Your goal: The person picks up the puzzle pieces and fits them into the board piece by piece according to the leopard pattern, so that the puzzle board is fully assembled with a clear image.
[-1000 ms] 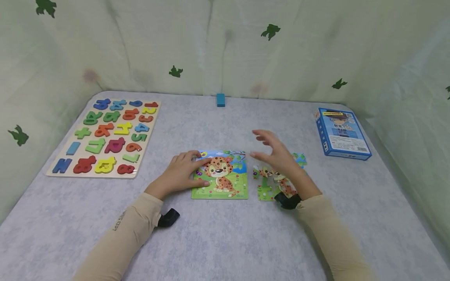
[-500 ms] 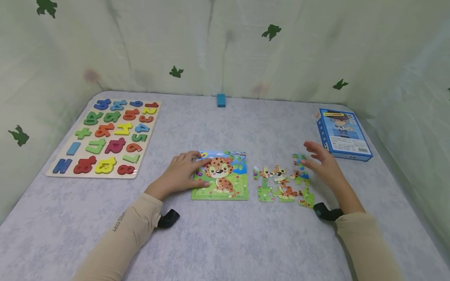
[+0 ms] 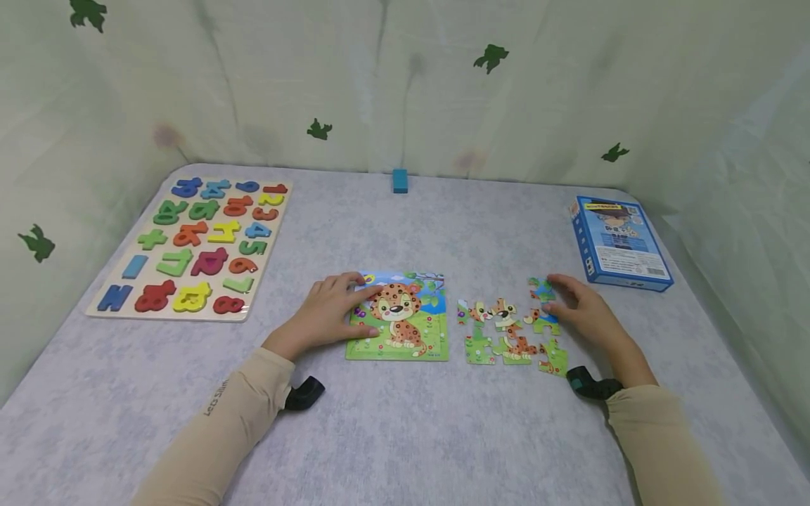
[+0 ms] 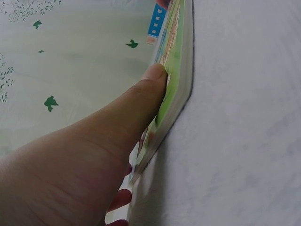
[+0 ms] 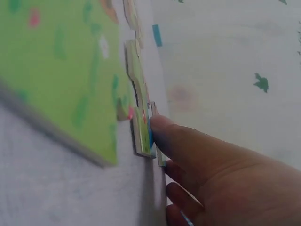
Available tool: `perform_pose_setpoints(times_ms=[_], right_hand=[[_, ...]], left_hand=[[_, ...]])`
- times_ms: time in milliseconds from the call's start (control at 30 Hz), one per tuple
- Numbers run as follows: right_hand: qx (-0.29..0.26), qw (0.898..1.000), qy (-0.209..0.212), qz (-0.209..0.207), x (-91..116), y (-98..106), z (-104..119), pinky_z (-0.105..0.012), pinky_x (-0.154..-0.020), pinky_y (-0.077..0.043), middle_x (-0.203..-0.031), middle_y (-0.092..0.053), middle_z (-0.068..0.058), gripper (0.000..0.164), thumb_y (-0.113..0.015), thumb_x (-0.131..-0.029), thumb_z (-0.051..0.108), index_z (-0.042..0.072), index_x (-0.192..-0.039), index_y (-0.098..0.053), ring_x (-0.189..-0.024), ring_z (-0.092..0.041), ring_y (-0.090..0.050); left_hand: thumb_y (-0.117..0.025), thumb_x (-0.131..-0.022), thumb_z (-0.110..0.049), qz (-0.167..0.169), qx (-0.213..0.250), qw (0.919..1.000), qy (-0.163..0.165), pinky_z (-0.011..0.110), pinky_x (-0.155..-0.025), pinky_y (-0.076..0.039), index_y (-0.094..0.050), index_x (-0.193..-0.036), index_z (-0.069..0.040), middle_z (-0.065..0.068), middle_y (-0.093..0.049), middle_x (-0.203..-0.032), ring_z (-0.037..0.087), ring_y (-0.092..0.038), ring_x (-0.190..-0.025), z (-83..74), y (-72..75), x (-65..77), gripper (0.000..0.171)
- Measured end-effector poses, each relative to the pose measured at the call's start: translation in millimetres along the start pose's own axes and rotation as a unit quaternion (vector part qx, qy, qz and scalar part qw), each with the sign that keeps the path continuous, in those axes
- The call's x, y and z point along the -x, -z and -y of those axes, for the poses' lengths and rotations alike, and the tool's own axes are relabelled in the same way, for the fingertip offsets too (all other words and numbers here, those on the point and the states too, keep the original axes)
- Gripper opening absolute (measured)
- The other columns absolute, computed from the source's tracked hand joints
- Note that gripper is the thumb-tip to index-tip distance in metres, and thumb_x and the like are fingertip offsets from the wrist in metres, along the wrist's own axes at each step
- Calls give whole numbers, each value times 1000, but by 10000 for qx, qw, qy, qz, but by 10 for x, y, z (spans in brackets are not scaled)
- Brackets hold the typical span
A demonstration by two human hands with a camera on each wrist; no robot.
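A puzzle board [image 3: 427,309] with a spotted leopard cub picture lies flat on the table. My left hand [image 3: 325,313] rests on its left part. In the left wrist view the thumb [image 4: 153,77] presses the board's face, and other fingers show past the edge. To the right lie loose jigsaw pieces [image 3: 515,344] of the same cub picture, some close together. My right hand [image 3: 588,313] is at their right side. Its thumb [image 5: 164,127] touches a green and blue piece [image 5: 143,136]; the index finger is by the upper right piece [image 3: 540,287]. The right fingertips are partly hidden.
A wooden number board [image 3: 190,249] with coloured digits and signs lies at the left. A blue box [image 3: 621,242] lies at the back right, and a small blue block [image 3: 400,180] is at the table's far edge. A curtain [image 3: 405,84] hangs behind.
My right hand has moved right from above the jigsaw pieces, then lowered to the pieces at their right side. The left hand has stayed on the puzzle board.
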State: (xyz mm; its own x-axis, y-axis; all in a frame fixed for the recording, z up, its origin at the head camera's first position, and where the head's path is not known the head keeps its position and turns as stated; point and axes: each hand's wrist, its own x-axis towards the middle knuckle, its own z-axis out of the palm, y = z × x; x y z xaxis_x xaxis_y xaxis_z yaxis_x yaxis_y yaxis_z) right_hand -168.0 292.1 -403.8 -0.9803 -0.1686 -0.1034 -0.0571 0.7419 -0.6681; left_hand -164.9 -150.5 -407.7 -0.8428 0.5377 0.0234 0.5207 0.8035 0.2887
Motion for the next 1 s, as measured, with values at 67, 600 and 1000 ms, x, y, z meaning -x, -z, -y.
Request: perform_pose_setpoints(times_ms=[67,600,1000], right_hand=[[194,9998,83,3,-6,2,7,-52,-101,-18,-138,-31,-21,62,-62,-85,32,2,-133,-38,-128,-38,-21],[638,9954,159,-703,57,27,182,-54,-87,-37,-129,-39,-24,51,-64,-83,23,-3,-124,-49,-110,-41,-42],[443,9725,1801,-1408,173,-48,743,-53,-87,-37,-122,-48,-14,45,-70,-77,12,1,-118,-56,-109,-32,-44]], left_hand=[[-52,-73,-69,9,-8,10000,0,49,-91,-25,-37,-138,-29,9,-34,-132,33,-30,-119,-2,2,2,78],[-52,-73,-68,27,-5,10000,7,49,-92,-24,-37,-139,-29,9,-33,-134,33,-29,-121,-3,1,-3,78],[-53,-72,-69,-41,1,10000,10,48,-91,-26,-39,-137,-28,8,-35,-131,32,-30,-119,-2,3,-8,78]])
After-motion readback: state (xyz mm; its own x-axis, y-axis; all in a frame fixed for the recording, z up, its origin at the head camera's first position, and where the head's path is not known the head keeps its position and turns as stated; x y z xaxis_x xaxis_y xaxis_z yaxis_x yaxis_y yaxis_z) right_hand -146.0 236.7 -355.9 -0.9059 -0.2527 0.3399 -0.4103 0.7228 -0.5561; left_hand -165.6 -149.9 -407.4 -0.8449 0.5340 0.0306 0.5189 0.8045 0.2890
